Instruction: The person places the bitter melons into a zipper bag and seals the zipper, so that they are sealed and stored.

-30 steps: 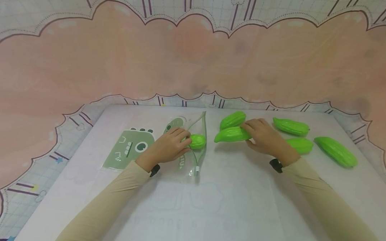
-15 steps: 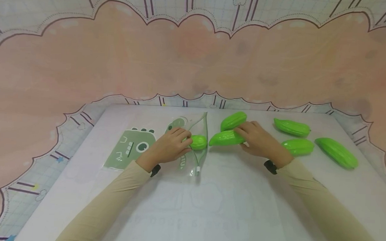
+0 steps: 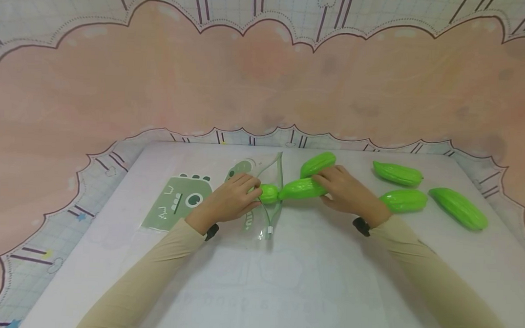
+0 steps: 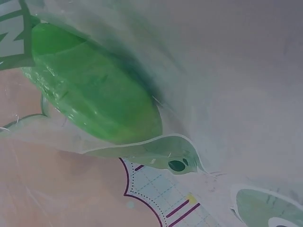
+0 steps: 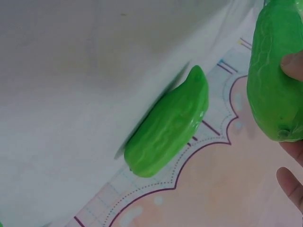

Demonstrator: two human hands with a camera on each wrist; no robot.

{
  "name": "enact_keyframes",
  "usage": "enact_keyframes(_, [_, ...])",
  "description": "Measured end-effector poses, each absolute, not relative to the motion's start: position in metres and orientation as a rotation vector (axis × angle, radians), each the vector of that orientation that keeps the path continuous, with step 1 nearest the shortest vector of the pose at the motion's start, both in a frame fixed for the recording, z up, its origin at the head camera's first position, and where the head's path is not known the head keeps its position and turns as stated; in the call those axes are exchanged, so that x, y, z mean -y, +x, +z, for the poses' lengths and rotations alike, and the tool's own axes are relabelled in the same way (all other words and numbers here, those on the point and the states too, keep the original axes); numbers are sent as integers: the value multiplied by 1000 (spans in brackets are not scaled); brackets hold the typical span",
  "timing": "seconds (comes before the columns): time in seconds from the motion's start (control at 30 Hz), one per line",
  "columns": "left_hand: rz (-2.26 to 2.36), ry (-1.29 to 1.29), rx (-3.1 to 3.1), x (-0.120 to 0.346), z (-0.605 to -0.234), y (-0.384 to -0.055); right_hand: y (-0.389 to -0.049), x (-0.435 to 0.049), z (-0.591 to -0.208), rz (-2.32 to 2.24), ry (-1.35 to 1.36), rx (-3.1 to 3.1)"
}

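My left hand (image 3: 226,199) pinches the edge of a clear zip bag (image 3: 280,169) with green printing, its mouth held apart toward the right. A green bitter melon (image 3: 268,193) lies inside, just within the mouth; through the plastic it fills the upper left of the left wrist view as a blurred bitter melon (image 4: 94,90). My right hand (image 3: 349,192) grips a second bitter melon (image 3: 303,189) by its blunt end, the pointed tip right at the bag's mouth. In the right wrist view the thumb presses on the held bitter melon (image 5: 272,80).
Behind the held one lies another bitter melon (image 3: 317,164). Several more are spread at the right, among them one bitter melon (image 3: 458,208) farthest out. A flat green piece with a one-eyed monster print (image 3: 159,213) lies at the left of the white table (image 3: 257,291).
My right hand has moved left with the bitter melon, bringing its tip from well apart up to the bag's mouth. The left hand and the bag have stayed nearly still.
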State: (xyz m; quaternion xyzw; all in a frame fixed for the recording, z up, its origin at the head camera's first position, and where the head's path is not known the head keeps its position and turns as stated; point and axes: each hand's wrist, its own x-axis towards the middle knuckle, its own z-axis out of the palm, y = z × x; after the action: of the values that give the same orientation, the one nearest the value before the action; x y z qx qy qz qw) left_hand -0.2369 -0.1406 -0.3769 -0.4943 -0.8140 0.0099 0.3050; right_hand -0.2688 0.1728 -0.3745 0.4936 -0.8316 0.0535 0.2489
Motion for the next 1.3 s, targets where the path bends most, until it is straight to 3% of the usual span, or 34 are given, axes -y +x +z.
enact_keyframes(1.3, [8,-1305,2136,137,-374,-237,-276,-150,-371,128,1389,2244])
